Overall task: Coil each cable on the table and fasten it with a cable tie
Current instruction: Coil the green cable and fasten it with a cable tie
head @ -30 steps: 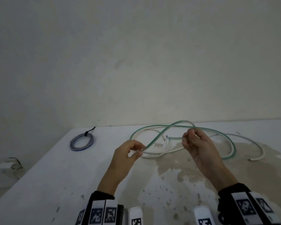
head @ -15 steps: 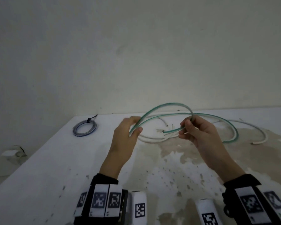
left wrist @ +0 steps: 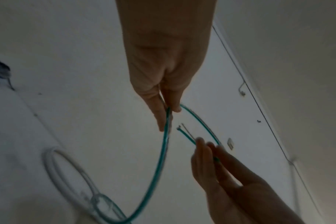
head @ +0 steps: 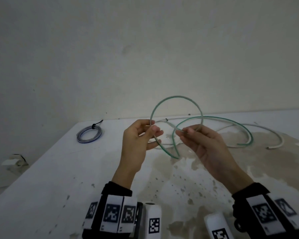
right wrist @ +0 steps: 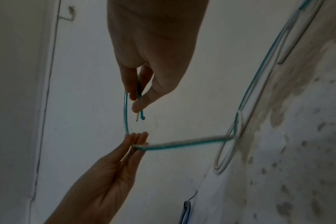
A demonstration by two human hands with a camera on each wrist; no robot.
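Stained worktop below, white cable lying toward far right edge. Left hand pinching green cable, right hand pinching its end, both raised. Feeding next loop same size, keeping turns stacked, untwisted.

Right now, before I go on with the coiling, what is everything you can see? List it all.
green cable: one, green and clear, first loop raised between both hands, the rest trailing on the table to the right.
white cable: one, white, loose on the table behind the hands, not coiled.
blue coil: one, blue and grey, coiled at the table's far left.
cable tie: one, black, fastened round the blue coil.
table: one, white with brown stains on its right half.
wall: plain, pale, behind the table.
left hand: pinches the green loop.
right hand: pinches the green cable near its bare end.
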